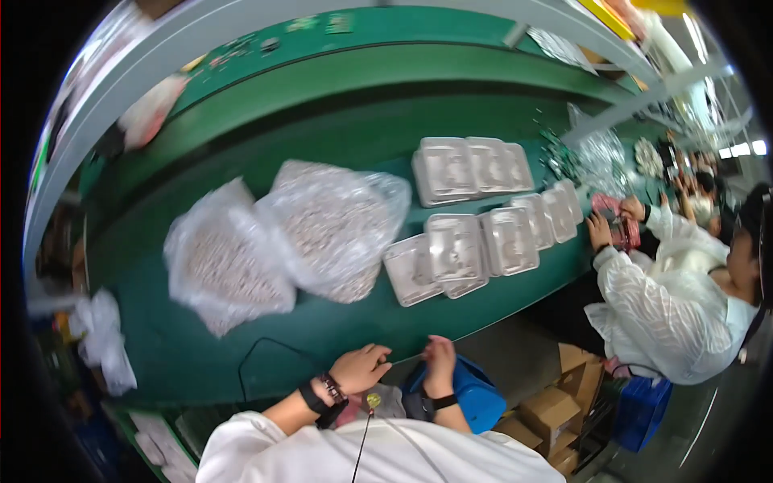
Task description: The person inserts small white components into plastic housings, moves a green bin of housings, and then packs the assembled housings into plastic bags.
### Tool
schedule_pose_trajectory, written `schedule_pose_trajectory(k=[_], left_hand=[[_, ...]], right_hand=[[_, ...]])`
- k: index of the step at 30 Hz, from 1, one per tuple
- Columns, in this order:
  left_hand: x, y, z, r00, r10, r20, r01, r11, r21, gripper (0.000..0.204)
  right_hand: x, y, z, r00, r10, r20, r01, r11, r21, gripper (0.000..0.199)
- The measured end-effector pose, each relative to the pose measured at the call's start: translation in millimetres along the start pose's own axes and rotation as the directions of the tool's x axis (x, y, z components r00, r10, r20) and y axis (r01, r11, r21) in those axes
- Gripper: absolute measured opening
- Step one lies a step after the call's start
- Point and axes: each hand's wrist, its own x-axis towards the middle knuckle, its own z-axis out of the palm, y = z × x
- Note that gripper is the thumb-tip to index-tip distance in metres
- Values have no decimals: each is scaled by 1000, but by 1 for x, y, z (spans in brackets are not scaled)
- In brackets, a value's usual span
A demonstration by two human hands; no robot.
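Note:
My left hand (361,369) is over the near edge of the green table (177,362), its fingers loosely bent and a little apart, with nothing seen in them. To its right my right hand (440,366) is raised at the same edge; its fingers curl inward and are blurred, so what they hold, if anything, is not visible. A black cord (270,341) lies on the table left of my left hand. Ahead are a clear plastic bag full of small pale pieces (233,262), a second such bag (338,225), and several shallow clear plastic trays (455,249).
More stacked trays (451,169) stand farther back. Green parts (561,157) and crumpled clear plastic (600,157) lie at the far right. A co-worker (684,282) sits on the right, handling something red. A blue bin (475,398) and cardboard boxes (555,410) stand below the table.

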Motion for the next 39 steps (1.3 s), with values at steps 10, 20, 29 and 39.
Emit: schedule_pose_trajectory(k=[10,20,29,39], left_hand=[[-331,-35,-17,908,39,-417,142,908,395,23],[-763,-180,79,31,-301,-953,402,877,-264,14],[-949,-313,182,-713,-325,-622,524,342,-780,29],[-948,-400,130,-953,-300,-45,53,-19,-998,60]], right_hand=[[-250,82,73,674,409,615,64,797,-601,12],[-561,363,164,-277,537,797,886,465,-5,14],[-668,460,199,-608,722,330,622,175,763,23],[-697,476,252,-594,771,230,602,238,762,16]])
